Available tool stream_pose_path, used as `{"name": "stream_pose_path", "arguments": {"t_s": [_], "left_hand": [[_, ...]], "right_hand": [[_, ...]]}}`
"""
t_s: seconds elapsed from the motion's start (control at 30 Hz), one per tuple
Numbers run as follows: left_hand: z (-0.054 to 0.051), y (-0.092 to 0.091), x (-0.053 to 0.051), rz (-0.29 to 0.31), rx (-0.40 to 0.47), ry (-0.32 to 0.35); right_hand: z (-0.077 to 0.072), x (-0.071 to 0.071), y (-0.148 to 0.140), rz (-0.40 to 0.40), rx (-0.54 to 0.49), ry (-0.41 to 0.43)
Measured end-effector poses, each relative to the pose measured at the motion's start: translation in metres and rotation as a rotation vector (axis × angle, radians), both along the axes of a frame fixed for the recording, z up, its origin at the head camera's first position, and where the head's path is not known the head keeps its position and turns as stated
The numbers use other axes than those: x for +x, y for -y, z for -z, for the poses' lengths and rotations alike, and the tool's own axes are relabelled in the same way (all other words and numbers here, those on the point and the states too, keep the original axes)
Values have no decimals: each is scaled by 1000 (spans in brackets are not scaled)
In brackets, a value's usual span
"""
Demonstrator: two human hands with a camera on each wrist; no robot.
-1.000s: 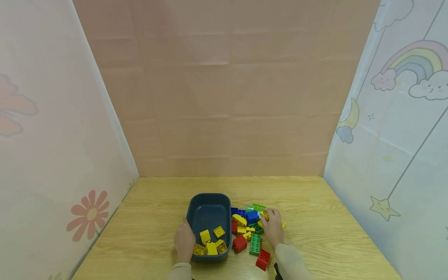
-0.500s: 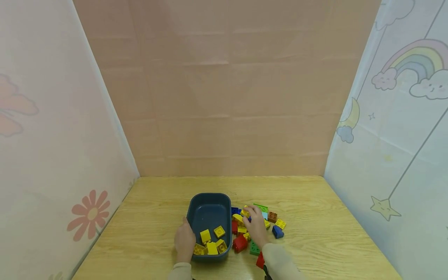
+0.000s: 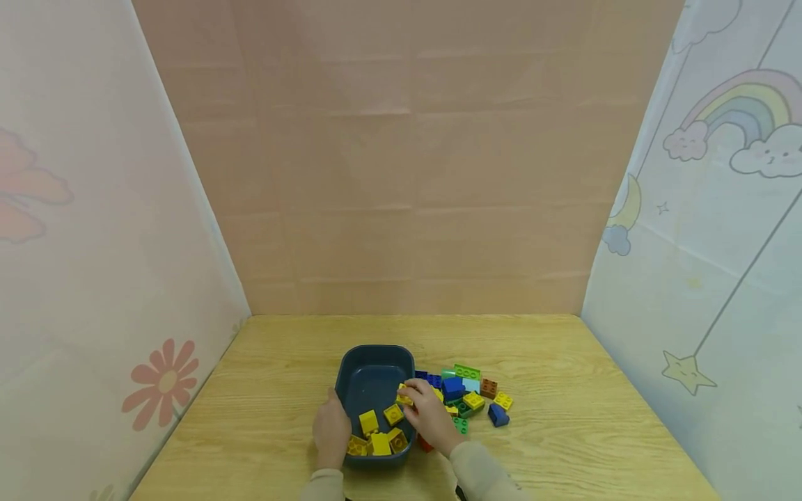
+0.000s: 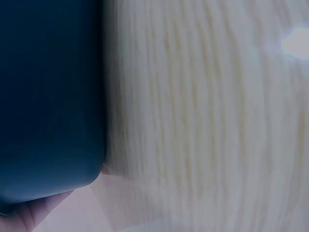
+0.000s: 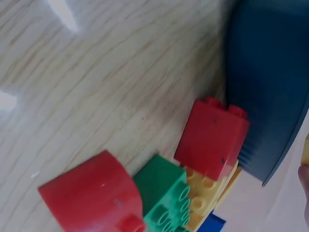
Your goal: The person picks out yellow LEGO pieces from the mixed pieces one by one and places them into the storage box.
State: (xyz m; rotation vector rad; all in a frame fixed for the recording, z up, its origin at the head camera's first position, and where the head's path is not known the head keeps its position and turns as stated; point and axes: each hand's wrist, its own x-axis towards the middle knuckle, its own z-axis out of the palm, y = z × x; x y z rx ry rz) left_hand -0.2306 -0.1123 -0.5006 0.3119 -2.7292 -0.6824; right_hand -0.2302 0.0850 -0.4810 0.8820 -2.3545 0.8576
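A dark blue plastic bin (image 3: pixel 376 355) stands on the table with several yellow bricks (image 3: pixel 379 444) inside at its near end. My left hand (image 3: pixel 332 428) grips the bin's left side; in the left wrist view a finger (image 4: pixel 29 212) shows beyond the bin's dark wall. My right hand (image 3: pixel 434 417) pinches a yellow toy building brick (image 3: pixel 404 394) over the bin's right rim. In the right wrist view only a fingertip (image 5: pixel 304 179) and a sliver of that brick appear at the right edge.
Right of the bin lies a pile of mixed bricks, among them a blue brick (image 3: pixel 452 388), a brown brick (image 3: pixel 489 387) and a yellow brick (image 3: pixel 503 401). Red brick (image 5: pixel 212 137) and green brick (image 5: pixel 161 193) lie close to the bin. Fabric walls enclose the wooden table (image 3: pixel 263 390).
My right hand has carried the yellow brick leftward from the pile to the bin's right rim. My left hand and the bin have stayed in place.
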Motion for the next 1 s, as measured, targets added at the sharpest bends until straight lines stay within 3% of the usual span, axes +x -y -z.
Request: {"name": "stream_pose_path", "arguments": {"t_s": [0.2,0.33,0.6,0.77,1.0], "left_hand": [[0,-1,-1,-11,4,27],[0,-1,-1,-13,14,45],[3,0,-2,-5,8,23],[2,0,-1,-4,11,38],[4,1,-3,7,14,32]], "right_hand": [[4,1,5,-102,122,-23],[6,2,6,-153,200,8],[6,4,10,-143,408,69],[4,5,12,-142,457,128],[5,3,14,-134,520,124]]}}
